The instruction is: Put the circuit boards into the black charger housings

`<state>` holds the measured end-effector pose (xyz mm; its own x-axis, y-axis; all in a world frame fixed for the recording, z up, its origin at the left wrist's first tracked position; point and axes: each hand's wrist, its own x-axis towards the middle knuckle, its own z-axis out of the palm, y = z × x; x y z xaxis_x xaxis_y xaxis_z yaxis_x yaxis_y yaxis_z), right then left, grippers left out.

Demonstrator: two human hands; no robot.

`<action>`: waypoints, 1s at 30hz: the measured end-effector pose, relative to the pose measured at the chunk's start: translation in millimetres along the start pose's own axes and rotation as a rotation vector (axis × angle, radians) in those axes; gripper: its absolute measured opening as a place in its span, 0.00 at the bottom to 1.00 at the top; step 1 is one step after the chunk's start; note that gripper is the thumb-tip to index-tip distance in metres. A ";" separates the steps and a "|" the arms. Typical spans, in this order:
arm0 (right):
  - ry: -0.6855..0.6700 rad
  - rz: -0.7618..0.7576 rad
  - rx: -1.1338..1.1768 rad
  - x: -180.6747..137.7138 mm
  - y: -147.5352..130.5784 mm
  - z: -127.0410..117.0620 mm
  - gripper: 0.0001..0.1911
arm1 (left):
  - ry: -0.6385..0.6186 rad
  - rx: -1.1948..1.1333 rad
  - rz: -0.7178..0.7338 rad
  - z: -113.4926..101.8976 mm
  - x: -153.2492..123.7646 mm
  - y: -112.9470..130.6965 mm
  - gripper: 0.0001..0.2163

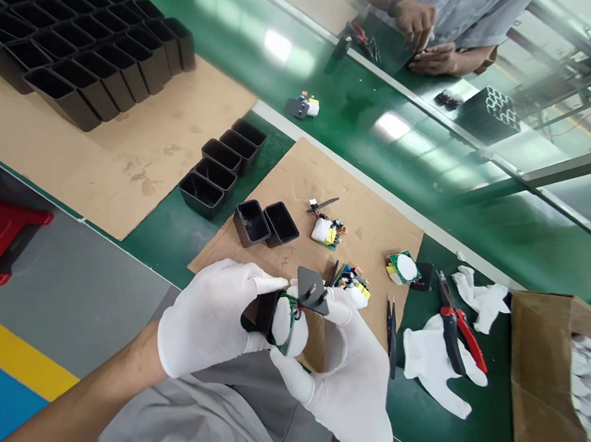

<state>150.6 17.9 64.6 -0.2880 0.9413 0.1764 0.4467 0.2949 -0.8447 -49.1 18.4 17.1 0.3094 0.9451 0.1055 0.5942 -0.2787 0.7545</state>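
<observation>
White gloves cover both hands. My left hand (pixel 209 316) is closed around a small black plastic case (pixel 267 307), partly hidden by the fingers. At the mouth of that case is a green circuit board (pixel 291 321) with white pads on it, held by my right hand (pixel 350 378). Whether the board is partly inside the case, I cannot tell. A black plate with metal plug pins (pixel 314 283) rises beside the board, close to the right fingertips. Just beyond the right hand, another circuit board with yellow and white parts (pixel 352 283) lies on the cardboard (pixel 376 206).
Two black cases (pixel 281 224) stand beyond my hands, with several more (pixel 218 169) further left and a large block (pixel 100 56) behind. Boards (pixel 329 231) lie about. Tweezers (pixel 391 333), red-handled pliers (pixel 461 331), gloves (pixel 434 363) and a carton (pixel 537 369) are at right. A co-worker's hands (pixel 426 42) work opposite.
</observation>
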 end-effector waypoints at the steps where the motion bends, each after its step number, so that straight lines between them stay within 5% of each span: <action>1: 0.022 0.012 0.043 -1.2 -0.5 -0.4 0.24 | 0.010 0.000 0.007 -0.5 0.3 0.2 0.28; 19: -0.005 0.044 0.148 0.7 -6.3 -0.5 0.27 | 0.000 -0.026 0.017 -4.1 2.7 2.2 0.26; 30: 0.004 0.013 -0.046 -0.2 -0.8 4.5 0.23 | -0.015 -0.035 -0.009 -3.9 0.1 1.3 0.30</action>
<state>146.5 16.7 62.9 -0.2784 0.9456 0.1681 0.4890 0.2902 -0.8226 -51.2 18.7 20.7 0.3154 0.9448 0.0890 0.5709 -0.2638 0.7775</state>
